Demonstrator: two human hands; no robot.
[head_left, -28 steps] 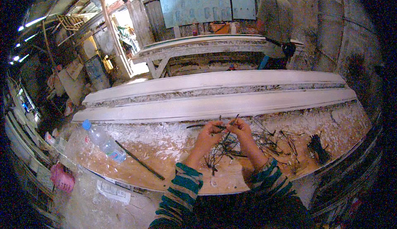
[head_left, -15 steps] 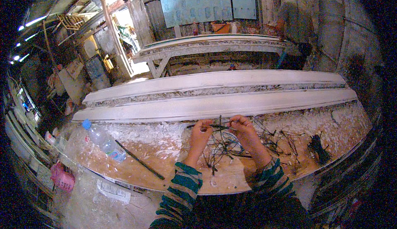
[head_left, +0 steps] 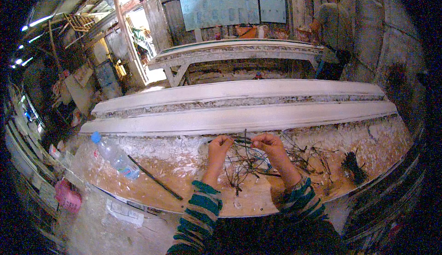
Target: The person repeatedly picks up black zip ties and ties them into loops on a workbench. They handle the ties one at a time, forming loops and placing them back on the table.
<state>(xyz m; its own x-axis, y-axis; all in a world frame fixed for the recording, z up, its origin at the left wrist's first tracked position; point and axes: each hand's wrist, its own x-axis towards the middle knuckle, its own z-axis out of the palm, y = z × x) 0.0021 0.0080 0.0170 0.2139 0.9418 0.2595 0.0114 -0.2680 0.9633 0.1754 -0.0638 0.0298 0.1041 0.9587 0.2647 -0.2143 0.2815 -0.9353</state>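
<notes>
A tangle of thin dark wires [head_left: 244, 163] lies on the plaster-caked workbench [head_left: 175, 163] in front of me. My left hand [head_left: 218, 147] and my right hand [head_left: 268, 145] are raised just above it, each pinching an end of the same wire strands, which stretch between them. One strand sticks upward between the hands. My sleeves are striped green and dark. More loose wires [head_left: 313, 156] spread to the right of my right hand.
A clear plastic bottle with a blue cap [head_left: 115, 156] and a dark rod [head_left: 154, 177] lie to the left. A dark bundle [head_left: 354, 168] lies at the right. Long white plaster mouldings [head_left: 239, 117] run across behind. A person [head_left: 331, 29] stands far back right.
My hands have kept working the wire strands, staying close together above the tangle. The person at the back has shifted a little to the right.
</notes>
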